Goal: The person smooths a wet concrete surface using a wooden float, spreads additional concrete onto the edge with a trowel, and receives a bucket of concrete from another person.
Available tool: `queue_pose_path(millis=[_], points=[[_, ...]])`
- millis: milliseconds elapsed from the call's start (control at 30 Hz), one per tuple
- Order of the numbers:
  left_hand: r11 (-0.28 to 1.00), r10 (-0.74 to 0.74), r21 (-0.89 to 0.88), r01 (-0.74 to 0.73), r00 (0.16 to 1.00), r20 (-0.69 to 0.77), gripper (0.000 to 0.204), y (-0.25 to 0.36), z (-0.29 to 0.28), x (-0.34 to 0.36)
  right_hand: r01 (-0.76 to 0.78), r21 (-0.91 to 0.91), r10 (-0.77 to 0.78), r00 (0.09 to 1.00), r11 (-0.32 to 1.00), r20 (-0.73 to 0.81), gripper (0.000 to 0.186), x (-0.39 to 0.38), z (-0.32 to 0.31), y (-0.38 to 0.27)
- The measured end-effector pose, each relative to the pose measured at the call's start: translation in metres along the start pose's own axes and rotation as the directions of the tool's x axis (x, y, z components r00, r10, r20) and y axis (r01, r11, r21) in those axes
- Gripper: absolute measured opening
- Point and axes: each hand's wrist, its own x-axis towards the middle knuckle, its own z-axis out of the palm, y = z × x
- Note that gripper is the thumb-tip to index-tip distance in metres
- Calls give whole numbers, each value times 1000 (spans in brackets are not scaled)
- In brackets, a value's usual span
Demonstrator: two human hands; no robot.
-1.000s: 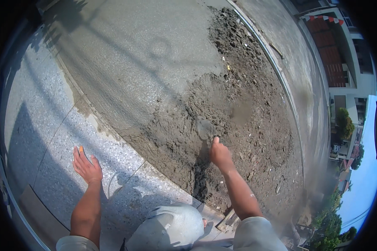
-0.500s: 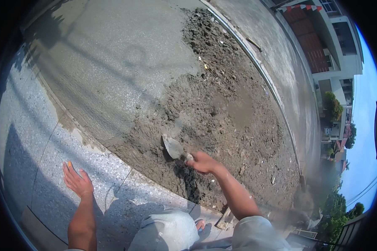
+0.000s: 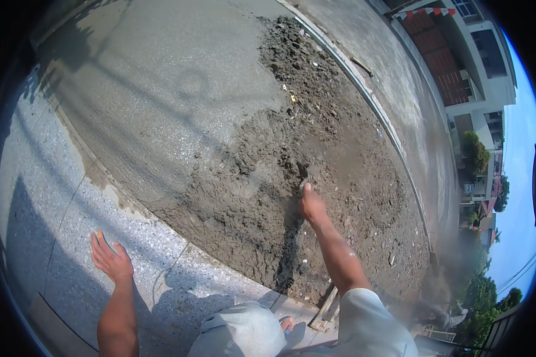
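Observation:
My right hand is closed around a trowel, whose blade shows almost edge-on and dark against the lumpy mortar. Hand and trowel are over the boundary between that grey mortar and the brown soil. Whether the blade touches the mortar I cannot tell. Over on the left, my left hand lies flat on the speckled stone paving, fingers spread, holding nothing. Beyond the lumps spreads a smooth sheet of wet concrete.
A narrow concrete kerb bounds the soil on the far right, with a road past it. Pieces of wood lie by my right knee. The paving's edge runs along the concrete. Houses stand beyond the road.
My right hand has moved the trowel up and to the right, away from the paving edge, and its blade has turned from face-on to nearly edge-on. My left hand stays put.

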Motion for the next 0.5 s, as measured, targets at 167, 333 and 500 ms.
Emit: queue_pose_path(millis=[167,333,500], points=[[1000,19,5,-19,1000,-3,57,1,0,2,134,-251,-109,988,959,109,30,-91,-16,2],[1000,18,-13,-18,1000,-7,56,3,-3,0,-26,-128,10,992,991,-123,23,-89,-39,27],[1000,-4,-11,3,1000,-11,55,3,-2,-1,-201,18,201,971,979,-129,24,-86,-4,6]])
